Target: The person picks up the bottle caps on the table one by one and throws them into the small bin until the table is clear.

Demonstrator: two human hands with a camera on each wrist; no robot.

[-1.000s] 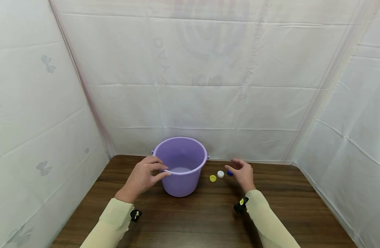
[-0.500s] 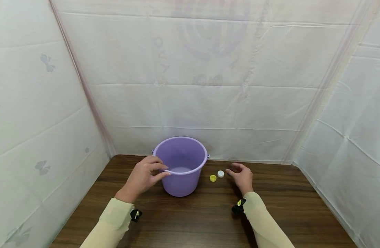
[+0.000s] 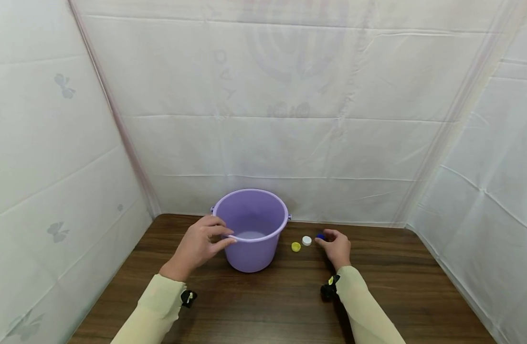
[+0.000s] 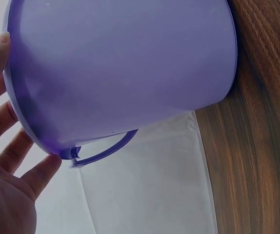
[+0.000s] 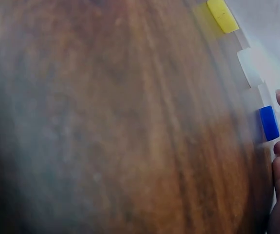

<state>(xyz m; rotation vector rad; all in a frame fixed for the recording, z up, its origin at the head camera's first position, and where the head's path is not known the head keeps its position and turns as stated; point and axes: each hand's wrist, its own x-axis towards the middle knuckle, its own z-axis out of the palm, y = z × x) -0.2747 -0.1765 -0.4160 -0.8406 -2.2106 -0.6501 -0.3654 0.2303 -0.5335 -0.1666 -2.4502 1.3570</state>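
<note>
At the table's centre stands a purple bucket. My left hand grips its near left rim, thumb outside and fingers over the edge. The left wrist view shows the bucket's side and its curved handle hanging beside the fingers. A small blue bottle cap is between the thumb and fingertips of my right hand. In the right wrist view a narrow gap shows between thumb and cap, and the cap sits level with its neighbours. Left of it lie a white cap and a yellow cap.
The dark wood-grain table spreads around the bucket. White fabric sheets hang as a back wall, a left wall and a right wall. Both sleeves carry a small black device at the wrist.
My right hand has lowered slightly and its fingers have drawn in around the blue cap, which was hidden half a second ago. The left hand and the bucket hold still.
</note>
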